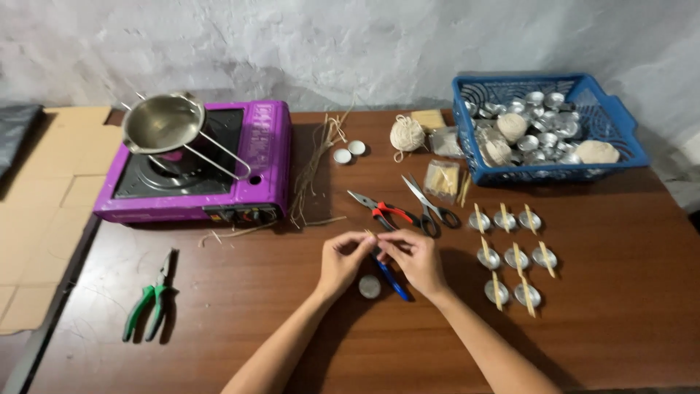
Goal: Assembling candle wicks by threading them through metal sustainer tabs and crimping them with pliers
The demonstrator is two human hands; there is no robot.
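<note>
Head view. Both hands meet over the middle of the brown counter [598, 321]. The left hand [343, 257] and the right hand [417, 257] have their fingertips pinched together on a small pale stick [370, 233] held between them; each grip is closed on it, though the piece is too small to say exactly what it is. Directly below the hands a small round metal cup [370, 286] sits on the counter, just beside a blue pen [390, 281] that runs under the right hand.

Just beyond the hands lie red-handled pliers [383, 211] and black-handled scissors [430, 204], side by side. To the right, eight metal cups [510, 255] stand in rough rows, each with a wooden stick laid across its rim.

At the far right a blue plastic basket [627, 138] holds more metal cups and balls of twine. A further ball of twine [406, 133] rests on the counter near it.

At the far left a purple portable stove [266, 157] carries a steel pot [162, 122]. Green-handled pliers [149, 295] lie well apart, near the left edge.
</note>
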